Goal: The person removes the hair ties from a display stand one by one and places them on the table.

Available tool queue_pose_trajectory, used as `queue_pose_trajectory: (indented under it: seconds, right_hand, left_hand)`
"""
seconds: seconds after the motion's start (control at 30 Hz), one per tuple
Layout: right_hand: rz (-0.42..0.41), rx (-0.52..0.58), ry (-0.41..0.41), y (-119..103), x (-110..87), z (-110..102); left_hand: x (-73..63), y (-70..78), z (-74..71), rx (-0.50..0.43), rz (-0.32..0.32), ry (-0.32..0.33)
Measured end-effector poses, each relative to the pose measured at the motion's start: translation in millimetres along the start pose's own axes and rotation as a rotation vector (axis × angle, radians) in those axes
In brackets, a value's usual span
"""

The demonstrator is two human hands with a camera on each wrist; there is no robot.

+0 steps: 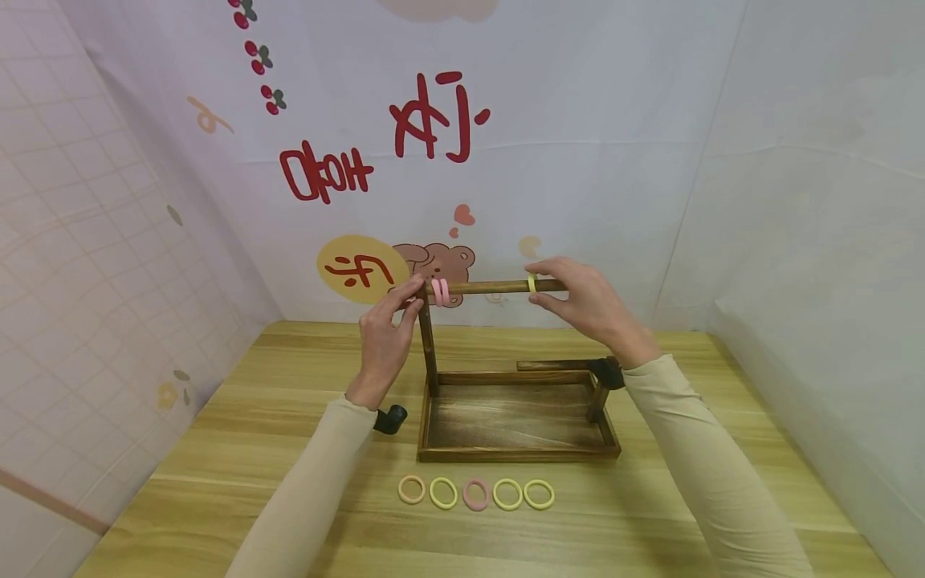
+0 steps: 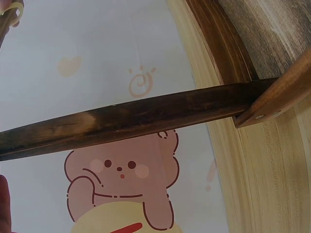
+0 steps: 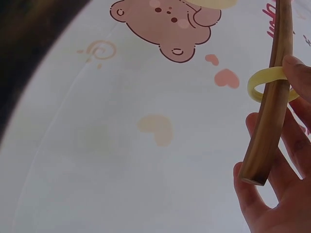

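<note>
A dark wooden stand has a tray base (image 1: 520,456), an upright post (image 1: 429,345) and an upper rod (image 1: 491,287). My left hand (image 1: 386,341) holds the stand's top corner between thumb and fingers. Two pink rings (image 1: 440,292) hang on the rod close to that corner. Near the rod's free end, my right hand (image 1: 596,301) pinches a yellow ring (image 1: 531,283). In the right wrist view the yellow ring (image 3: 260,82) encircles the rod (image 3: 272,121), whose cut end shows. Only a bit of the left hand (image 2: 4,204) enters the left wrist view.
Several rings lie in a row before the stand: an orange ring (image 1: 412,490), a pink ring (image 1: 476,494) and yellow ones such as this yellow ring (image 1: 539,494). A lower rod (image 1: 552,365) crosses above the tray's right back. A printed cloth (image 1: 578,160) hangs behind the wooden table (image 1: 238,449).
</note>
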State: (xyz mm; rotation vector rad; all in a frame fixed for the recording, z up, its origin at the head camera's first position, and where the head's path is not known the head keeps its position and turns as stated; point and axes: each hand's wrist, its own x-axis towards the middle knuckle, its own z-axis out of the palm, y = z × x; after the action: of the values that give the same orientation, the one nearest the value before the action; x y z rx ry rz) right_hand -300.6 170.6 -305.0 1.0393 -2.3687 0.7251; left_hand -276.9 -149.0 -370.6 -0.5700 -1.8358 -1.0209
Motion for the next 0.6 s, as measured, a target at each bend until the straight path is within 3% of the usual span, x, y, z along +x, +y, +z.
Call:
queue_pose_trajectory:
  seconds: [0.6]
  right_hand:
    - [0.016,-0.025,0.005,6.3,-9.0,-5.5]
  left_hand:
    - [0.3,0.1,-0.9,0.003,-0.006,-0.012]
